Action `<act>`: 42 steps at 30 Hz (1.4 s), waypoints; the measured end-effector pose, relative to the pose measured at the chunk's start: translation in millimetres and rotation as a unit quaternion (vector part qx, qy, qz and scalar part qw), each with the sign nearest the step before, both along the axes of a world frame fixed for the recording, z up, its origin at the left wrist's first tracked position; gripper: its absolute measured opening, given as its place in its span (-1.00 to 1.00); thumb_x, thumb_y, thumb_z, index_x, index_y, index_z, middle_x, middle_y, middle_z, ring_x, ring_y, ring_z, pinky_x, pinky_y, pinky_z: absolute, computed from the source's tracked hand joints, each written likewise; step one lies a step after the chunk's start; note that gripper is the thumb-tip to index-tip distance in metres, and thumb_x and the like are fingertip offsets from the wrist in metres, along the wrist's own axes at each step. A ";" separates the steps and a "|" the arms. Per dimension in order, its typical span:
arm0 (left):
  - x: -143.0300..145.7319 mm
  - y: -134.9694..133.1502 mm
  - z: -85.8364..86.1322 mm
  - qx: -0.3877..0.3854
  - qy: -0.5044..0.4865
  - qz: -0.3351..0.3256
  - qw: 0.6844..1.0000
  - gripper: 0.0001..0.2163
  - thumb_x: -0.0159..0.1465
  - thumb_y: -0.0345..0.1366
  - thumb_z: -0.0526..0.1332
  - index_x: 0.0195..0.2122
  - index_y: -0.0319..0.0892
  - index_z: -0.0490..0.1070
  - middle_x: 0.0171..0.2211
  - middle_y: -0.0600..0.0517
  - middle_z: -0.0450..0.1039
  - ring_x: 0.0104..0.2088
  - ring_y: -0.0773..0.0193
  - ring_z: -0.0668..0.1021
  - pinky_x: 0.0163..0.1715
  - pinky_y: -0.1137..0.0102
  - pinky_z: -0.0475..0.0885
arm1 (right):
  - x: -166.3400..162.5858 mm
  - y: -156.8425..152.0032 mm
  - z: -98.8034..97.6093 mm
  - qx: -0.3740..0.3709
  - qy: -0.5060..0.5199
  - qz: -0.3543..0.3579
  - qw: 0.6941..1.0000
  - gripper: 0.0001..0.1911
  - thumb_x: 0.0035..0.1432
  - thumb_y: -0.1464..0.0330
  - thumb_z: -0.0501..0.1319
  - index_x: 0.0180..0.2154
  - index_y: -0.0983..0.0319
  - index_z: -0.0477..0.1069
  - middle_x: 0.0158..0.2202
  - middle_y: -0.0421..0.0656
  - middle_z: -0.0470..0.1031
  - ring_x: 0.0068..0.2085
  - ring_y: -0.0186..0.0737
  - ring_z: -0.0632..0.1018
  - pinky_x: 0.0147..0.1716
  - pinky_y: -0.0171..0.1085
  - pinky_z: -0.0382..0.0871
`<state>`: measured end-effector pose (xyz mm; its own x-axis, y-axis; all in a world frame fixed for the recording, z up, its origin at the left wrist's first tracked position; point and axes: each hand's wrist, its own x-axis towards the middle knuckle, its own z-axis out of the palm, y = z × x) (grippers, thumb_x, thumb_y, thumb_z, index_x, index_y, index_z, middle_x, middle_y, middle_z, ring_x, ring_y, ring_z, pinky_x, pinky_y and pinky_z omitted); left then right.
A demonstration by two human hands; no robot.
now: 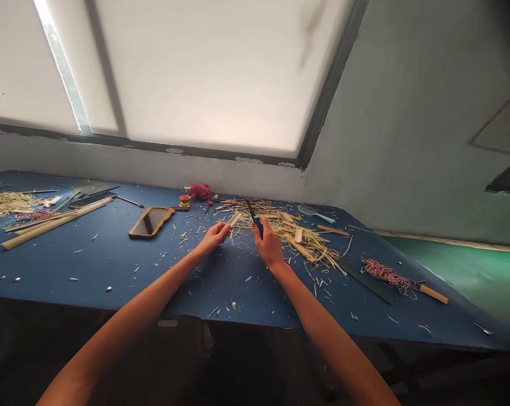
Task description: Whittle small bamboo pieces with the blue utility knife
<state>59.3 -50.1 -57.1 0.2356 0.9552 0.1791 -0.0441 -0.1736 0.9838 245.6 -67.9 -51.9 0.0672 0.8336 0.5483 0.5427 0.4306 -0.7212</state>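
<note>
My left hand (pixel 213 238) pinches a short, pale strip of what looks like bamboo (pixel 235 218), its free end pointing up and away from me. In my right hand (pixel 268 243) is a knife (pixel 250 208) with a dark blade and a dark blue-green handle, held upright beside the strip and apart from it. Both hands are above the blue tabletop (pixel 145 276). Just beyond them spreads a heap of thin shavings (pixel 311 239) with several short bamboo pieces (pixel 298 235) among it.
To the left lie a yellow-framed phone or mirror (pixel 152 221), long bamboo lengths (pixel 60 224) and a shavings pile (pixel 5 204). A red plush toy (pixel 200 192) sits at the back. On the right are a hairbrush (pixel 316 213), red-white cord (pixel 385 272) and a large wooden-handled blade (pixel 434 294).
</note>
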 end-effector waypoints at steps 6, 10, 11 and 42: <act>0.6 3.0 -2.5 0.076 0.080 0.017 0.994 -0.66 0.20 0.00 0.16 -0.36 -0.24 0.42 -0.54 0.12 0.26 -0.51 0.40 0.22 -0.50 0.47 0.08 | 5.1 7.2 -1.4 -0.075 0.155 0.067 0.983 -0.60 0.12 -0.06 0.08 -0.31 0.14 0.23 -0.54 -0.28 0.33 -0.52 -0.29 0.44 -0.48 -0.29 0.34; 3.5 -1.8 -1.4 0.123 0.133 -0.017 0.983 -0.63 0.24 0.01 0.10 -0.32 -0.23 0.46 -0.51 0.11 0.28 -0.49 0.38 0.25 -0.47 0.46 0.11 | 3.7 7.0 6.4 -0.118 0.240 0.127 0.955 -0.52 -0.03 -0.10 0.19 -0.34 0.15 0.19 -0.51 -0.32 0.29 -0.55 -0.39 0.38 -0.54 -0.35 0.33; 4.2 -3.2 -0.7 0.138 0.148 -0.030 0.979 -0.61 0.25 0.02 0.07 -0.29 -0.23 0.46 -0.50 0.11 0.28 -0.49 0.38 0.26 -0.47 0.46 0.11 | 3.3 6.2 8.2 -0.130 0.253 0.140 0.949 -0.51 -0.07 -0.09 0.22 -0.36 0.15 0.20 -0.51 -0.32 0.29 -0.56 -0.41 0.36 -0.56 -0.36 0.32; 7.3 -19.9 12.6 0.054 0.101 -0.134 0.984 -0.49 0.24 0.13 0.01 -0.26 -0.26 0.46 -0.60 0.15 0.08 -0.58 0.41 0.14 -0.53 0.43 0.02 | -0.1 -1.6 10.9 -0.271 0.347 0.262 0.859 -0.62 -0.05 0.17 0.31 -0.22 0.26 0.47 -0.62 -0.33 0.32 -0.63 -0.48 0.25 -0.66 -0.43 0.14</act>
<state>66.5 -70.0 -44.6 0.5174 0.8320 0.2002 0.0921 -0.2868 0.9536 245.5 -69.5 -41.1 -0.2406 0.9694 0.0490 -0.2648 -0.0170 -0.9642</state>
